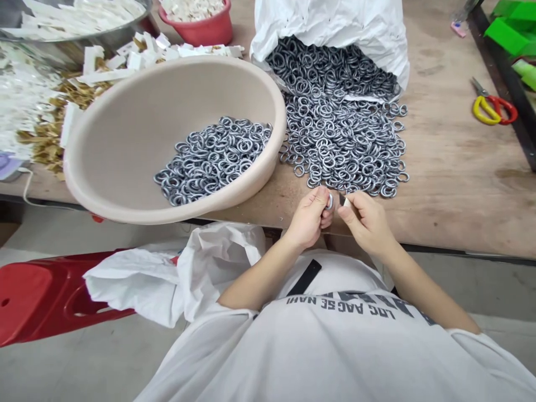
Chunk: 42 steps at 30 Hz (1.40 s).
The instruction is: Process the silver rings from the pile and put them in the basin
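Downward from the head camera, left hand (307, 219) curled, fingertips pinching a metal ring (330, 201) just above the bench edge; right hand (366, 223) pinching a small white-and-dark piece (344, 201) right beside that ring; loose metal rings (343, 145) fanned out from a white sack (330, 28) across a wooden workbench (444, 184), just ahead; more rings (213, 162) inside a beige plastic basin (109, 151); yellow-and-red scissors (492, 106) well off to the right
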{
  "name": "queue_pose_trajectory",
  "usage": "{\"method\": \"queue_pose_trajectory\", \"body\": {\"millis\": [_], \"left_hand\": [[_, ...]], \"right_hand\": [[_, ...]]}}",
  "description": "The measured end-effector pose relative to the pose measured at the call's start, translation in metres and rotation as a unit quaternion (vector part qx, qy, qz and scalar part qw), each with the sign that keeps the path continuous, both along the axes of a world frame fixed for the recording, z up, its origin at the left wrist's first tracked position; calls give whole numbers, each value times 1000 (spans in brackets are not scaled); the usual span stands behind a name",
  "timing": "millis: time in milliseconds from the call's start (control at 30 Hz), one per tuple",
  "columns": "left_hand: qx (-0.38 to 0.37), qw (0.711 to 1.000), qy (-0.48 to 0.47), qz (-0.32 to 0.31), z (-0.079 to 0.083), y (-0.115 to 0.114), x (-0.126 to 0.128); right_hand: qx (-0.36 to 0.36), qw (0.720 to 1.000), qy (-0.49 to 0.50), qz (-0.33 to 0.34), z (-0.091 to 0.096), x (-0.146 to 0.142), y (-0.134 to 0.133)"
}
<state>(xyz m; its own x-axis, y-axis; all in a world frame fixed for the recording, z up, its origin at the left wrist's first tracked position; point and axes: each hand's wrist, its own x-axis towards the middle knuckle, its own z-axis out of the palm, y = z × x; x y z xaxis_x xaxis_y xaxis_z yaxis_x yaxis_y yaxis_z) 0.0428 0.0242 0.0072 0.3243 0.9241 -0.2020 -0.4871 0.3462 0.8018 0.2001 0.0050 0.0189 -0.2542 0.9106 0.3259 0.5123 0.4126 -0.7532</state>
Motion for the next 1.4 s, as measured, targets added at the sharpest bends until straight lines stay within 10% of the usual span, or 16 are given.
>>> {"method": "queue_pose_trajectory", "body": {"millis": [400, 667, 967, 1167, 1400], "left_hand": [[-31, 999, 10, 19, -3, 0, 1], [-5, 999, -33, -17, 0, -2, -3], [-64, 996, -37, 50, 3, 4, -12], [-49, 998, -2, 42, 10, -2, -8], [93, 992, 74, 52, -7, -18, 8]], "right_hand": [[88, 984, -156, -1, -3, -7, -9], [-6, 988, -98, -119, -5, 16, 11], [-41, 951, -271, -144, -15, 22, 6], [-87, 982, 57, -155, -3, 21, 7], [-276, 872, 399, -64, 1, -14, -9]]}}
